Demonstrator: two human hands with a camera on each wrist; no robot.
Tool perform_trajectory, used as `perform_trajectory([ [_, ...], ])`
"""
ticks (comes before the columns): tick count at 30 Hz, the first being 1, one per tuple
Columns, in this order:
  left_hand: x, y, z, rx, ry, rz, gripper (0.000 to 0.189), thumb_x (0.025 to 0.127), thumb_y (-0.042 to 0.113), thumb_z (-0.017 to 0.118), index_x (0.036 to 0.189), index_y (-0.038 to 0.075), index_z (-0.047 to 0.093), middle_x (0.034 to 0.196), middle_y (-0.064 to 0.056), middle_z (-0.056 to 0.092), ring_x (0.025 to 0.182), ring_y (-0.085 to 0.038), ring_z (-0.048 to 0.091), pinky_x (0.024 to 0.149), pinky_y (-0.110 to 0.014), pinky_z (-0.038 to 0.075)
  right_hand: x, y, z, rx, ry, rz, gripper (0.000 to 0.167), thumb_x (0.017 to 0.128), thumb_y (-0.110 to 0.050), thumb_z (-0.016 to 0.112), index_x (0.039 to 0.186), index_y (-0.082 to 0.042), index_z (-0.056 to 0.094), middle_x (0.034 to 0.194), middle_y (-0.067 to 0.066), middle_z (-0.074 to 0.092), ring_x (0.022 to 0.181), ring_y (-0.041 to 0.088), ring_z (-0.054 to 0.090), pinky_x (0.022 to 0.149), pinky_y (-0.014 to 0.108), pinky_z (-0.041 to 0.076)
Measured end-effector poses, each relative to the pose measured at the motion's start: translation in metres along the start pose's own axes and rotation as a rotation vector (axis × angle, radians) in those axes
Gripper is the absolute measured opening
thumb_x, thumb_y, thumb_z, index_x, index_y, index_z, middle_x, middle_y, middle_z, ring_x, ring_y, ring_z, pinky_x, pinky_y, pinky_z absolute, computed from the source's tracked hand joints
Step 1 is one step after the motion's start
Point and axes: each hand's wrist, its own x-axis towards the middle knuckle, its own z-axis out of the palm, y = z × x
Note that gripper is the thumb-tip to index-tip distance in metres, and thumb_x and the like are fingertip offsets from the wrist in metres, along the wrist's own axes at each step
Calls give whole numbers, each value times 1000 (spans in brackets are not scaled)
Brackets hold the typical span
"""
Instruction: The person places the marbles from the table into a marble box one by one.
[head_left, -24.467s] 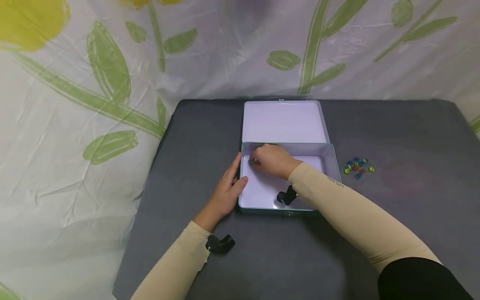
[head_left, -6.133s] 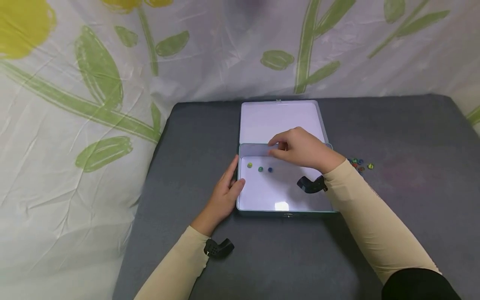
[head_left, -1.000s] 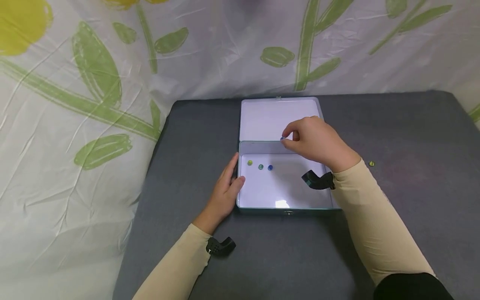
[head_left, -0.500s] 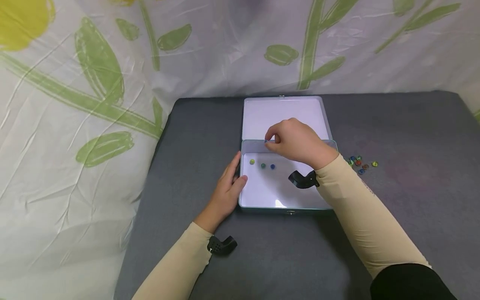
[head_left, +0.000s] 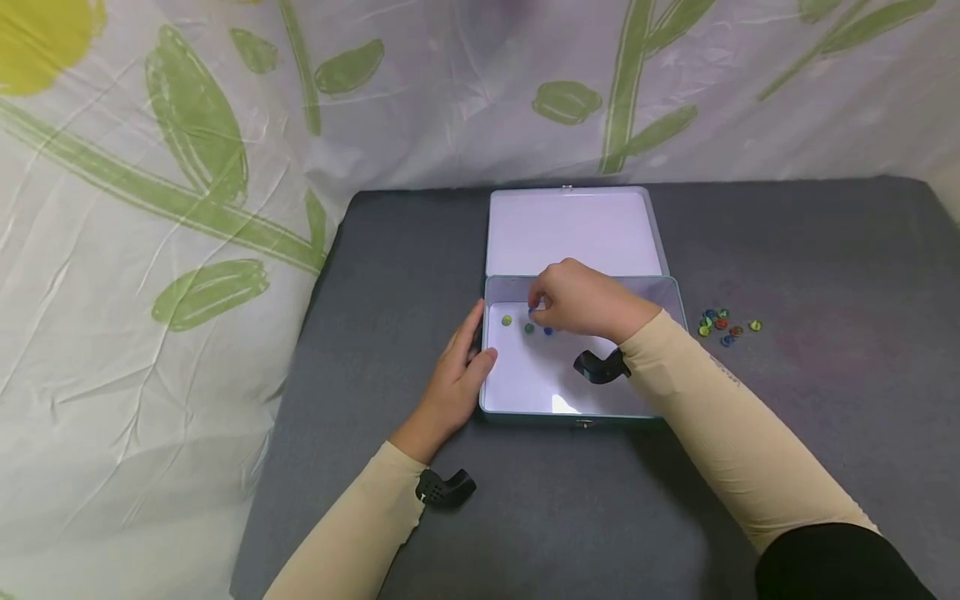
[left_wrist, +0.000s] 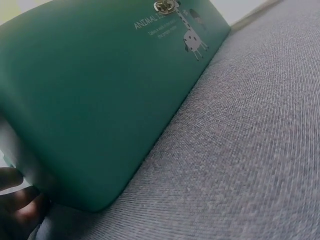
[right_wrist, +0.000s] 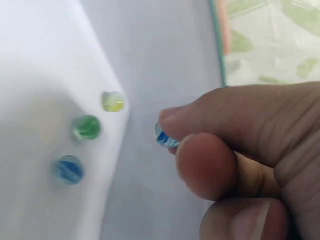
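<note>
My right hand (head_left: 577, 296) pinches a clear marble with blue swirls (right_wrist: 165, 139) between thumb and fingertip, low inside the open tin box (head_left: 517, 387) near its back wall. On the white floor of the box a yellow-green marble (head_left: 507, 320), a green marble (head_left: 529, 328) and a blue marble (head_left: 548, 331) sit in a row; the right wrist view shows them apart from the held one. My left hand (head_left: 450, 379) rests against the left side of the box with fingers straight. In the left wrist view the green outer wall (left_wrist: 100, 90) carries a giraffe print.
The box's lid (head_left: 570, 229) lies folded back behind it. Several loose marbles (head_left: 721, 324) are scattered on the dark grey tabletop (head_left: 810, 400) right of the box. Behind the table hangs a pale flowered sheet (head_left: 450, 108).
From above the lid hinge, my right hand has moved left and down into the box with the marble. Over the longer span, the row of three marbles appeared. The left hand stays put.
</note>
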Motion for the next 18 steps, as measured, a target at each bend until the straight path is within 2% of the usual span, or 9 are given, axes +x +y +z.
perform_trajectory([
  [5, 1, 0, 1, -11, 1, 20, 68, 107, 20, 47, 169, 15, 21, 172, -14, 26, 147, -33, 41, 108, -55, 46, 4, 5, 7, -32, -24, 4, 13, 90, -8, 73, 99, -2, 81, 66, 2, 66, 62, 17, 57, 64, 33, 49],
  [13, 1, -1, 0, 2, 4, 6, 67, 107, 22, 47, 170, 18, 22, 171, -11, 27, 145, -31, 43, 107, -54, 47, 7, 12, 12, -74, -18, -16, 13, 85, -4, 72, 95, -2, 81, 89, 7, 75, 77, 22, 60, 73, 37, 53],
  [18, 1, -3, 1, 12, -1, 10, 66, 107, 22, 46, 169, 18, 23, 170, -12, 29, 145, -31, 43, 108, -53, 47, 8, 14, 17, -76, -29, 15, 15, 83, -3, 71, 94, -4, 81, 93, 7, 76, 77, 22, 61, 74, 38, 54],
])
